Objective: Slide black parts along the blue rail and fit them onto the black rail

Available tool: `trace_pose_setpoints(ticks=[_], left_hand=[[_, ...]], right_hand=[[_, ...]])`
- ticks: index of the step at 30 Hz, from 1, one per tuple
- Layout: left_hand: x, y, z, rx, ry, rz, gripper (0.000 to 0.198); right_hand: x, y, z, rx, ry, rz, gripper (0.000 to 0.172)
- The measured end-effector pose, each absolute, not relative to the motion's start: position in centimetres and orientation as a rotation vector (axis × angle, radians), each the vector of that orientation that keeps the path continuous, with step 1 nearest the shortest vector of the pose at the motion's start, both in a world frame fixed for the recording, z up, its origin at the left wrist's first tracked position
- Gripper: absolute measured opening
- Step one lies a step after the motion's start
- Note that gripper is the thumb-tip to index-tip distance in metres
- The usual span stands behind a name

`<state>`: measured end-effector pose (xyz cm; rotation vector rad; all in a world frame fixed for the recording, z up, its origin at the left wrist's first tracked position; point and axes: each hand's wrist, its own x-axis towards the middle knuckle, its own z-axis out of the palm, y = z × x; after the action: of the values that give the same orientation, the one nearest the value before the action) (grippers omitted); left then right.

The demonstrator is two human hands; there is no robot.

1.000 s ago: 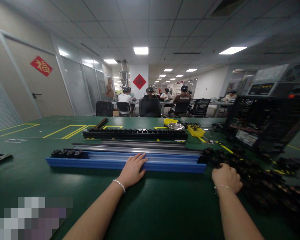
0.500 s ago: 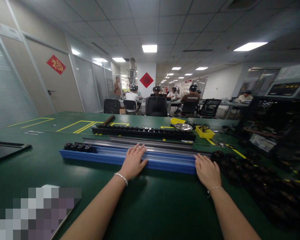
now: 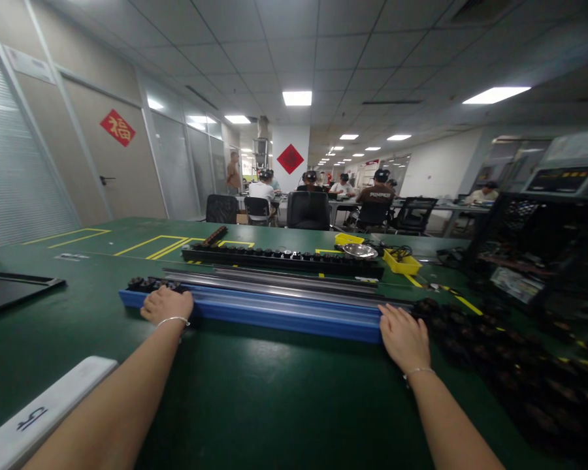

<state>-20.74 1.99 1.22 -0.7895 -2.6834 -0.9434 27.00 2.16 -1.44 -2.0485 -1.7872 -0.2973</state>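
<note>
Left hand (image 3: 166, 305) and right hand (image 3: 405, 337) touch the blue tray (image 3: 284, 318) near its ends, and it lies well in from the far edge of the worktop (image 3: 284, 405), but I can't tell if they grip.

Layout of the surface (image 3: 274, 405). Centre: a trough (image 3: 284, 320), with small parts (image 3: 147, 284) in its left end; the left hand (image 3: 166, 305) lies at that end, the right hand (image 3: 406, 337) at the other. Behind the trough: rails (image 3: 274, 281), then a rack (image 3: 323, 266) bearing a row of units (image 3: 274, 252), with a strip (image 3: 215, 235) behind its left end and a dish (image 3: 359, 250) behind its right; a bin (image 3: 402, 265) right of the dish. Right: a heap of components (image 3: 514, 365), with a computer case (image 3: 514, 284) behind it. Left: a tray (image 3: 14, 297), and nearer, a slab (image 3: 53, 405). Beyond the surface: chairs (image 3: 308, 211) and people (image 3: 375, 194).
</note>
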Motion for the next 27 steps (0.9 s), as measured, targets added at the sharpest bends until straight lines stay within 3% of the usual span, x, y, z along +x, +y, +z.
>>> trace_pose_setpoints(ticks=[10,27], left_hand=[[-20.21,2.13,1.85,-0.790,-2.743,-0.900,0.050],[-20.98,1.80,1.93,-0.944,-2.737,-0.848,0.052]], right_hand=[[26.82,2.03,-1.13,-2.040,-1.767,-0.264,0.048],[26.96,2.13,-1.28,-2.031,-1.763,-0.276,0.048]])
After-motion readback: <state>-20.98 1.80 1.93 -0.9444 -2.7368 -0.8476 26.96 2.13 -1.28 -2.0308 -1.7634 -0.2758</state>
